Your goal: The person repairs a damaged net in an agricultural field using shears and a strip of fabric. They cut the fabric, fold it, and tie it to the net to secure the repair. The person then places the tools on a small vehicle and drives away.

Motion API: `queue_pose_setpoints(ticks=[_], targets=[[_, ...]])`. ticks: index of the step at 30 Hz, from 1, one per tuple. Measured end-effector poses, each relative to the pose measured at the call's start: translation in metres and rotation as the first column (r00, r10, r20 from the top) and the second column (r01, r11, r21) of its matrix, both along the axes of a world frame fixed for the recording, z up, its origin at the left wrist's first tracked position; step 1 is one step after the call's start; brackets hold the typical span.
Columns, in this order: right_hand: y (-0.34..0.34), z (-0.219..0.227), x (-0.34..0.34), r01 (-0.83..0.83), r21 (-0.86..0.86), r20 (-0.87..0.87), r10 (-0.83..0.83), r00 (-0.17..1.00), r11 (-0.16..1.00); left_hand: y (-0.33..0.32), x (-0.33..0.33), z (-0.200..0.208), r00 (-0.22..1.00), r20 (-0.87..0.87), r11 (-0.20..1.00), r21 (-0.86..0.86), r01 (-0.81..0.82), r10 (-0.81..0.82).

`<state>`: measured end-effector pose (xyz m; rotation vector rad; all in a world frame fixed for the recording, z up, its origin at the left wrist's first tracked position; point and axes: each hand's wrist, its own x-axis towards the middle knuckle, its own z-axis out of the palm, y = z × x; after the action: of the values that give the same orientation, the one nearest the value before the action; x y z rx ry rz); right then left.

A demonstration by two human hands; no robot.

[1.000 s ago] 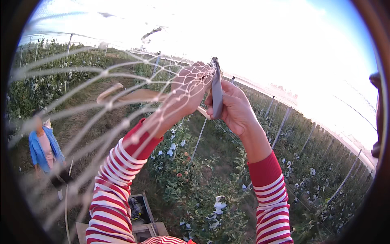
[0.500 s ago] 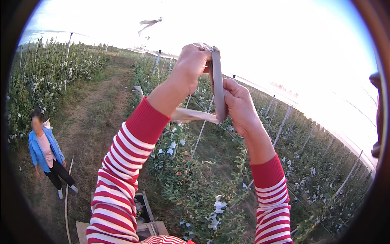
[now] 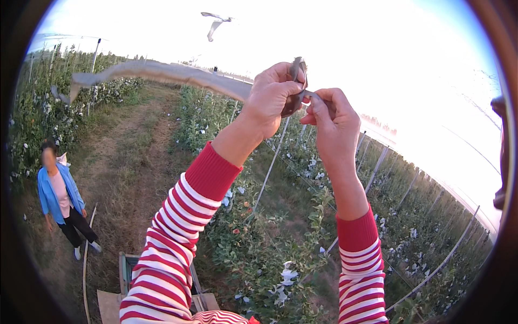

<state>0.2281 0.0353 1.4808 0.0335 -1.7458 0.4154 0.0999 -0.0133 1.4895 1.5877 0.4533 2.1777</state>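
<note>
While left hand and right hand pinch grey strip; loose end extends left; person stands lower left

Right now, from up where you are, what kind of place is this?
Probably a fruit orchard outdoors: there are leafy rows of plants, a grassy dirt track between some of them, and small reddish fruits among the leaves.

A person in an open blue shirt and black trousers stands beside a thin, pale pole; leafy green trees dotted with white scraps flank a brown, grassy dirt track.
</note>
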Motion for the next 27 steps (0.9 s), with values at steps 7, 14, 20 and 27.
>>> queue_pose_setpoints(ticks=[7, 14, 20, 27], targets=[[-0.009, 0.043, -0.004, -0.145, -0.097, 0.016, 0.147, 0.989, 0.985, -0.009, -0.004, 0.003, 0.96, -0.173, 0.973, 0.11, -0.204, 0.221], [-0.002, 0.047, -0.031, -0.362, -0.307, -0.031, 0.371, 0.928, 0.88, -0.001, -0.011, -0.007, 0.95, 0.054, 0.938, 0.156, -0.311, 0.306], [0.027, 0.03, -0.056, -0.548, -0.495, 0.047, 0.651, 0.758, 0.674, -0.004, -0.013, -0.031, 0.965, 0.26, 0.994, 0.112, 0.012, -0.041], [0.029, -0.001, -0.07, -0.717, -0.521, -0.134, 0.784, 0.606, 0.464, 0.02, -0.027, -0.027, 0.807, 0.375, 0.863, 0.037, -0.504, 0.456]])
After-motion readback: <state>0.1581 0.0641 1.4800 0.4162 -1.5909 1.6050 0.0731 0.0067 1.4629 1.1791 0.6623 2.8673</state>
